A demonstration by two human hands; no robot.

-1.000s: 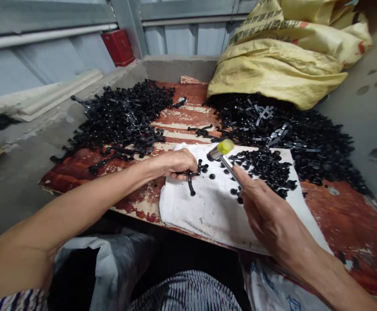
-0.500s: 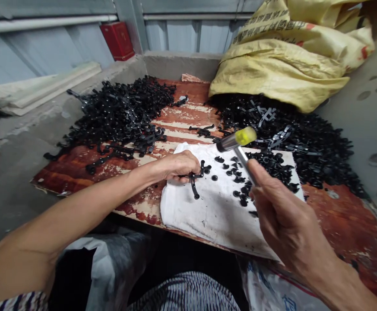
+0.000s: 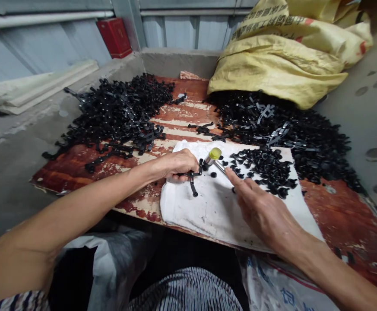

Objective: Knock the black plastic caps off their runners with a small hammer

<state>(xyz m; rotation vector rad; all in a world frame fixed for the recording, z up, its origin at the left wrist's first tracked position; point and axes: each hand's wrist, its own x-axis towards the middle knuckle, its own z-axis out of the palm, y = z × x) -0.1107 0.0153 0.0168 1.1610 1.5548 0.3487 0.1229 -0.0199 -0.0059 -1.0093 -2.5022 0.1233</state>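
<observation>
My left hand (image 3: 177,165) pinches a black cross-shaped plastic part (image 3: 193,178) and presses it flat on a white cloth (image 3: 207,207). A small metal hammer (image 3: 212,156) with a yellow-green face is gripped in my right hand (image 3: 262,211), index finger laid along the shaft. The hammer head is down on the tip of the black part, right beside my left fingers. Several small black round caps (image 3: 266,166) lie in a heap on the cloth just right of the hammer.
A worn red board (image 3: 337,216) carries the cloth. One pile of black cross parts (image 3: 120,112) lies at the back left, another black pile (image 3: 305,134) at the back right under a yellow sack (image 3: 282,60). A red box (image 3: 114,36) stands on the ledge. Grey bags sit near my lap.
The hammer rose up and to the right half a second ago, then came down left onto the black part. My left hand stayed in place on the part.
</observation>
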